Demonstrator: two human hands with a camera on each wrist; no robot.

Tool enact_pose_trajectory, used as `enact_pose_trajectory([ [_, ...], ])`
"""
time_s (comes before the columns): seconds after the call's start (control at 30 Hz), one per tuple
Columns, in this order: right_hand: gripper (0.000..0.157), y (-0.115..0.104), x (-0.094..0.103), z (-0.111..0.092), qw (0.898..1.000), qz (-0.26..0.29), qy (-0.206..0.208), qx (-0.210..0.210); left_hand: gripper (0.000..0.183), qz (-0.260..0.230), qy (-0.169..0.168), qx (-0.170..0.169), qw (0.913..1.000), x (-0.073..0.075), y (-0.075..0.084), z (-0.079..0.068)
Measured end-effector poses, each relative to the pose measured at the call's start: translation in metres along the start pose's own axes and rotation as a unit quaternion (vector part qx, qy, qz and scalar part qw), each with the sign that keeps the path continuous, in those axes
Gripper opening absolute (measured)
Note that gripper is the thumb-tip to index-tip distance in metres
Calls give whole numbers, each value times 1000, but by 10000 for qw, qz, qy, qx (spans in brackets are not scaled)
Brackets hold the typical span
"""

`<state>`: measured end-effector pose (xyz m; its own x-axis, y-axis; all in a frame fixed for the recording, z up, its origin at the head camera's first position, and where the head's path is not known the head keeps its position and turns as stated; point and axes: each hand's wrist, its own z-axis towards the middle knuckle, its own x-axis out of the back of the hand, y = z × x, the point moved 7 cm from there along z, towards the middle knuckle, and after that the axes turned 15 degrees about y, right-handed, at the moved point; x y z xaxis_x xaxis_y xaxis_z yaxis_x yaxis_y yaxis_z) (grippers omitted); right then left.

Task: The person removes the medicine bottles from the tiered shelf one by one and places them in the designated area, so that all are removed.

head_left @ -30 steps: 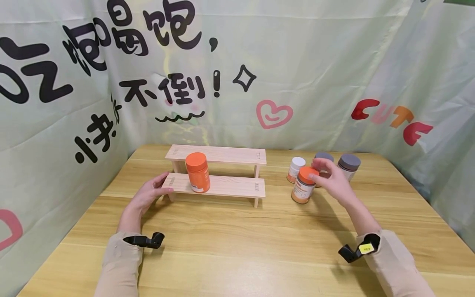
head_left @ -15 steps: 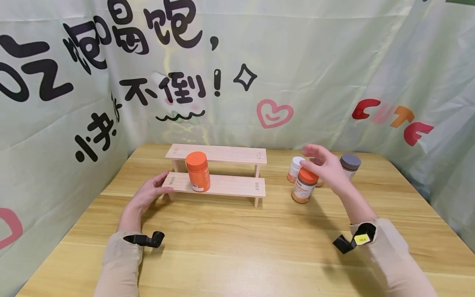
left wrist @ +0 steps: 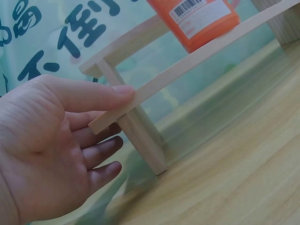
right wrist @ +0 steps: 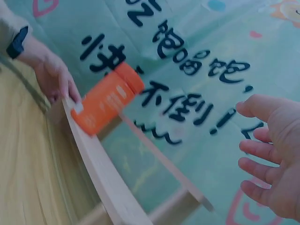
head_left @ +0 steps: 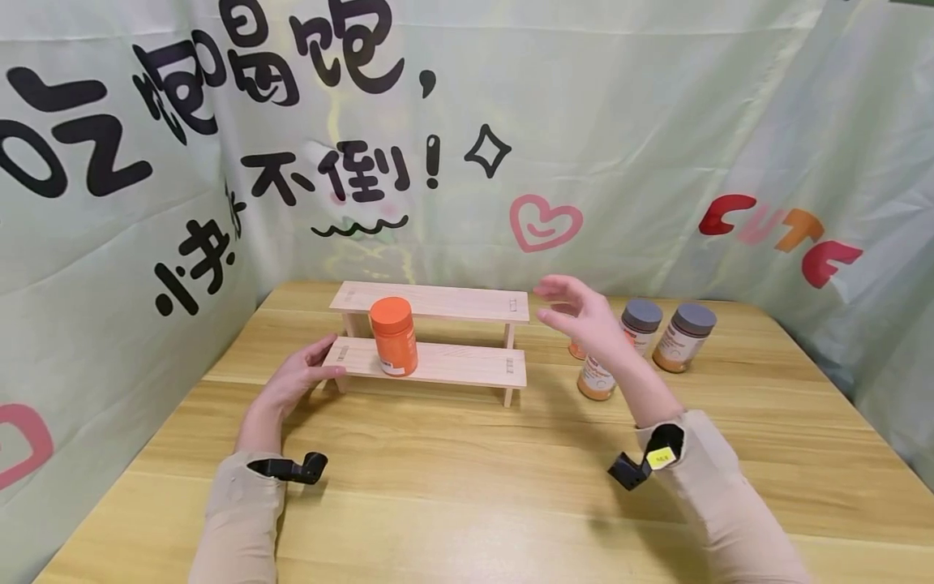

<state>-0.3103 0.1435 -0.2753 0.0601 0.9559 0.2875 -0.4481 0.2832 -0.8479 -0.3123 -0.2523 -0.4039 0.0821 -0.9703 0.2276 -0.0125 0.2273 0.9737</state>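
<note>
My left hand (head_left: 297, 380) grips the left end of a two-tier wooden display stand (head_left: 467, 362). In the left wrist view its thumb lies along the lower board's front edge, with the other fingers beneath and behind. An orange jar (head_left: 396, 345) with an orange lid stands upright on that lower board, left of its middle. My right hand (head_left: 587, 320) is in the air just right of the stand, fingers spread and holding nothing. Below its wrist an orange-filled jar (head_left: 596, 381) stands partly hidden, its lid out of sight.
Two grey-lidded jars (head_left: 684, 338) stand at the back right of the wooden table (head_left: 438, 487). Behind the right hand only the orange base of a small bottle (head_left: 576, 350) shows. A printed cloth (head_left: 627, 146) hangs at the back and sides.
My right hand has moved left from beside the jars toward the stand, with nothing in it. The jars stay in place, and my left hand keeps its grip on the stand.
</note>
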Motion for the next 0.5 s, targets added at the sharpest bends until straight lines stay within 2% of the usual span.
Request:
enact_pose_trajectory([
  [0.5,53,-18,-92,8,9960,443,-769,71,79,-25,0,4,10000,-1,1,0],
])
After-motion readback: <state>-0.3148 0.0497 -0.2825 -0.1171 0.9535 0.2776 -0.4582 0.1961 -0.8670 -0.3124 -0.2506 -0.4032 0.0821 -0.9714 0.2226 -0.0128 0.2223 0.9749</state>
